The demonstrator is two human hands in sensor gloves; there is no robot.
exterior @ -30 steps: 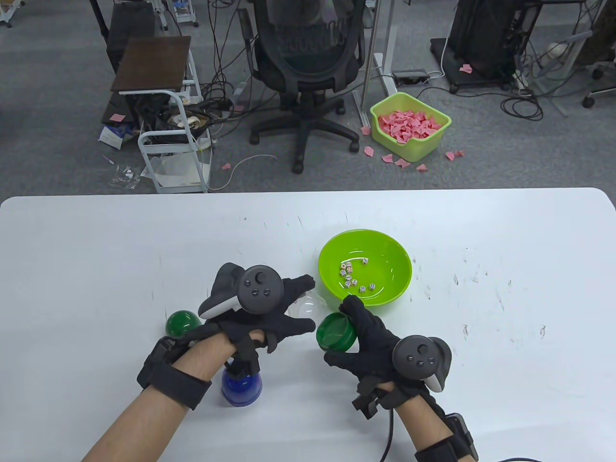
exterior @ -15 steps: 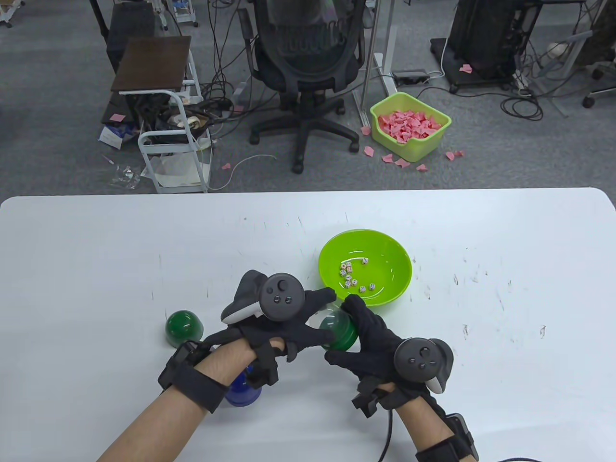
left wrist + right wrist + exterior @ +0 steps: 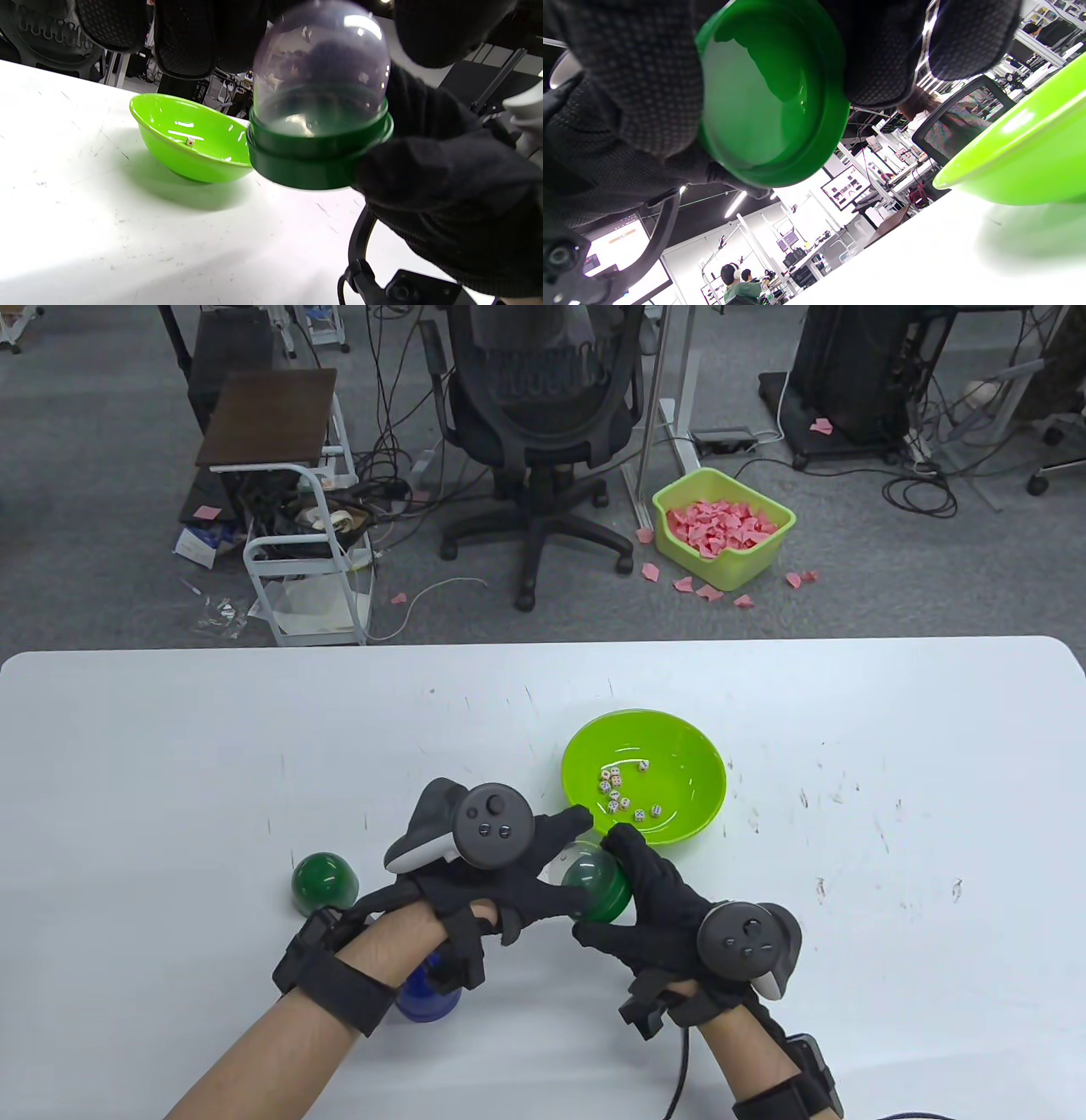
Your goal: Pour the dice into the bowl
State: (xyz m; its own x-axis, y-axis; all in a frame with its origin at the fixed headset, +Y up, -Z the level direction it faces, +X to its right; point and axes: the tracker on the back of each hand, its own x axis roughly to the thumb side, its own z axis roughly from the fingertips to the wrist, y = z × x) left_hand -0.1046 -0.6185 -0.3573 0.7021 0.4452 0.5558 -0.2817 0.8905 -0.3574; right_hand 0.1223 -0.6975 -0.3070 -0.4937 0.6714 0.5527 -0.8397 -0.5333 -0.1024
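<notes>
Left hand [image 3: 501,865] fingers grasp clear dome [image 3: 322,63]; right hand [image 3: 670,899] fingers grasp green base [image 3: 318,156], dome seated on it. Dice [image 3: 624,796] in bowl [image 3: 708,806], near desk [image 3: 170,746] front edge.

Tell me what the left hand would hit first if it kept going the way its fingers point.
The left hand points right and slightly away, its fingers already on the clear dome. Straight on, it would probably meet the lime green bowl first, though depth is uncertain.

1 lime bowl [image 3: 679,823] is sitting on the table, 3 capsules are showing: 2 green [image 3: 321,882] [image 3: 599,886], 1 blue [image 3: 427,994].
</notes>
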